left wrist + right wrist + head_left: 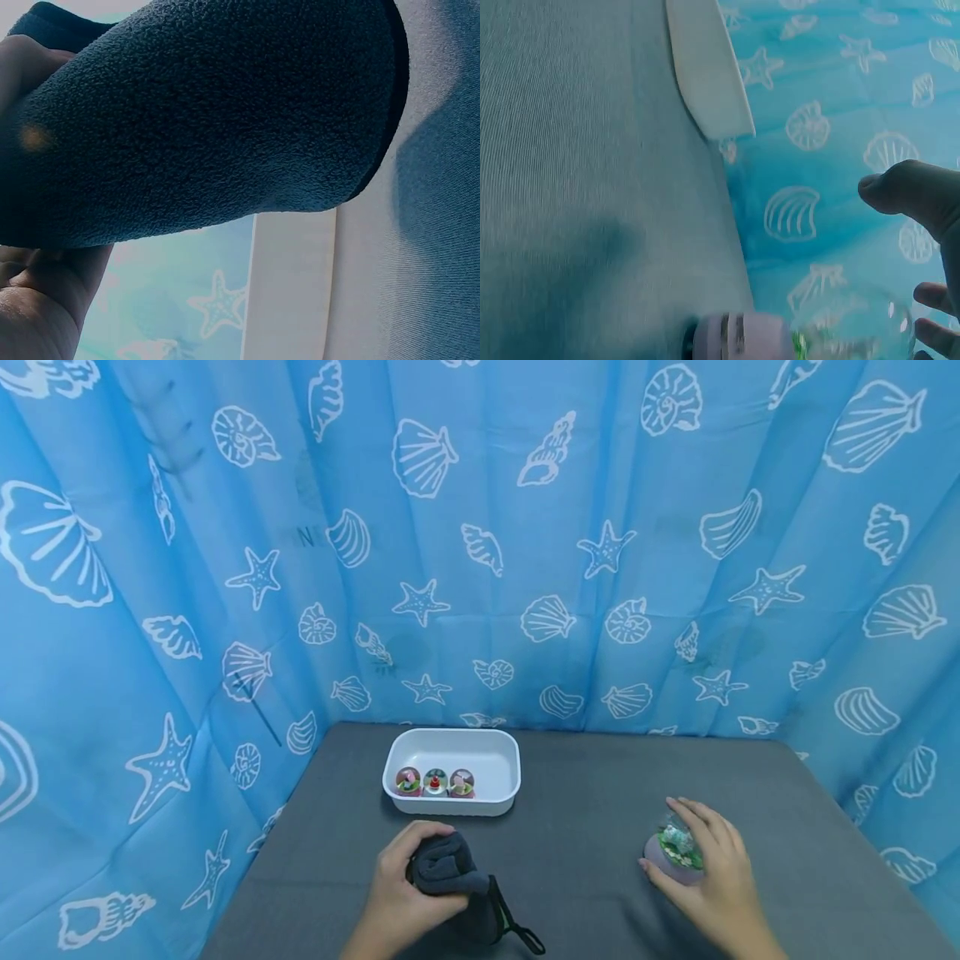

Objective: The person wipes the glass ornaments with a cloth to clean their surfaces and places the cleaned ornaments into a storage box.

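Note:
My left hand (408, 881) grips a rolled dark grey fleece cloth (446, 864), thumb on one side and fingers round the other. A black cord loop hangs from the roll's right side. In the left wrist view the fuzzy cloth (225, 112) fills the upper part and hides most of the fingers. My right hand (716, 877) is spread round a snow globe (675, 852) with a pale lilac base and green and white decoration inside. The right wrist view shows the globe's base (750, 337) on the table, with my thumb held apart from the clear dome.
A white rectangular tray (491, 764) stands at the back left of the grey table (585, 827). Three small globes (435, 782) sit in a row along its near left side. Behind the table hangs a blue curtain (480, 585) with white seashells and starfish.

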Tool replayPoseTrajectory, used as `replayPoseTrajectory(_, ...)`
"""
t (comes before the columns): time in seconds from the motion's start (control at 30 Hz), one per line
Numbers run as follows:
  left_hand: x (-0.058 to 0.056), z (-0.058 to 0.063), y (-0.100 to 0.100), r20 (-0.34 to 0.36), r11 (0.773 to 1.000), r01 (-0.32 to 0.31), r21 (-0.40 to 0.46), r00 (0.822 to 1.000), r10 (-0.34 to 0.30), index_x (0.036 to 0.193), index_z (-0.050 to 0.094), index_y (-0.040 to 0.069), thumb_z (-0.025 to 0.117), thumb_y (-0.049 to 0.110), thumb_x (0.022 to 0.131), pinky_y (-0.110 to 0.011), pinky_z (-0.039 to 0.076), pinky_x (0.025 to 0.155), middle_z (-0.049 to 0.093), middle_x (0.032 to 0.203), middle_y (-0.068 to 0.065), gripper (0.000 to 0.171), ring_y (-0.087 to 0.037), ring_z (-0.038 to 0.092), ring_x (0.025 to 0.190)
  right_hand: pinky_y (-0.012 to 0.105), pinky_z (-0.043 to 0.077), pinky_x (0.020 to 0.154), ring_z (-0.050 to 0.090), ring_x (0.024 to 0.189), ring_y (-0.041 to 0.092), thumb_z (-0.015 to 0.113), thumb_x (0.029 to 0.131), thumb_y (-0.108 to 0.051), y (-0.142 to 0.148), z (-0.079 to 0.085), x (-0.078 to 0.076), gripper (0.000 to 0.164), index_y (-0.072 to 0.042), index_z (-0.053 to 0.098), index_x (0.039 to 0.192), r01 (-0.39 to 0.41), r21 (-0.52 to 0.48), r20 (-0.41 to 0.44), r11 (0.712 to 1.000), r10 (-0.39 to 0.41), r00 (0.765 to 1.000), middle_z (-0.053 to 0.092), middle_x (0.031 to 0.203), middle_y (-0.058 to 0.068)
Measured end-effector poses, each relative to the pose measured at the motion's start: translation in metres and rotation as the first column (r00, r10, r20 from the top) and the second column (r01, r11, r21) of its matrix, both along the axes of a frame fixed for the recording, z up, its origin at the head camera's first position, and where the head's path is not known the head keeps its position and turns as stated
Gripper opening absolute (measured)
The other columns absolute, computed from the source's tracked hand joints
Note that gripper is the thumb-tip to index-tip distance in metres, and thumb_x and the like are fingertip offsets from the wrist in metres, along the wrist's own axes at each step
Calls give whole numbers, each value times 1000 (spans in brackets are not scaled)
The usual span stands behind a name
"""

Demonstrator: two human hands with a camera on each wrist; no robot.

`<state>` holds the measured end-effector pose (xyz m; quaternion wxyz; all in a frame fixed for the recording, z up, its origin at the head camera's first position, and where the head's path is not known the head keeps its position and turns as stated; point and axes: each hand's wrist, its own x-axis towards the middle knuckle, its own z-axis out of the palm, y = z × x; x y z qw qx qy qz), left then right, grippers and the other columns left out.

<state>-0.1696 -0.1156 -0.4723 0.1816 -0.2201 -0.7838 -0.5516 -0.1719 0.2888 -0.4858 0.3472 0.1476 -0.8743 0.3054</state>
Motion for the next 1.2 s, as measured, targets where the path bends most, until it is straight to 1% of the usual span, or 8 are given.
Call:
replayPoseTrajectory(0.17,-1,0,0,-16,1000,-1,6,1000,1,126,67,28,98,1,62,-30,59,87,71,118,8,77,-14,68,96,67,32,96,49,120,46,99,54,1,15,-7,3,113,-7,51,156,55,-63,52,997,-52,997,56,139,29)
replayPoseTrajectory(0.3,-1,0,0,-24,1000,-2,3,1000,2,126,67,27,98,0,62,-31,59,86,71,118,7,77,-14,68,96,73,34,94,47,124,54,100,55,0,25,-12,5,122,-8,41,162,114,-84,123,990,-103,987,50,142,34)
replayPoseTrajectory(0.53,-2,-1,0,-14,1000,1,-6,1000,-1,126,67,28,98,0,63,-30,59,86,71,117,7,76,-13,68,96,70,46,89,45,125,55,100,68,-13,34,-22,10,129,-4,20,169,226,-92,326,970,-185,927,39,149,38)
replayPoseTrajectory(0.67,-2,-2,0,-33,1000,8,-15,999,-8,127,67,27,97,-2,63,-31,60,86,71,118,4,77,-14,68,97,63,56,87,47,126,61,95,80,-23,40,-27,10,123,0,12,169,232,-151,474,961,-135,870,34,151,40)
replayPoseTrajectory(0.8,-2,-3,1,-24,1000,8,-29,1000,-8,128,66,28,97,-1,63,-30,60,87,71,119,6,78,-12,68,98,60,59,93,46,129,67,88,89,-29,47,-31,8,118,4,7,168,220,-212,592,952,-54,804,29,154,43)
replayPoseTrajectory(1.0,-1,-4,2,-36,999,15,-31,999,-17,128,66,27,97,-2,61,-31,60,86,71,118,6,79,-13,68,97,71,41,112,44,136,60,84,90,-46,56,-35,5,106,12,28,159,220,-148,685,964,-60,726,40,152,40)
replayPoseTrajectory(1.1,-1,-3,3,-47,999,17,-35,999,-18,128,67,24,97,-2,62,-30,60,85,71,118,5,77,-13,68,96,76,31,116,35,141,61,81,90,-54,60,-36,1,109,12,28,159,228,-96,757,969,-78,649,35,155,41)
replayPoseTrajectory(1.2,0,-3,3,-50,999,15,-38,999,-17,127,67,25,98,-1,62,-30,60,86,71,117,4,77,-13,68,96,79,26,117,29,144,64,80,89,-59,62,-38,-3,115,13,25,160,229,-43,795,973,-106,597,28,158,43)
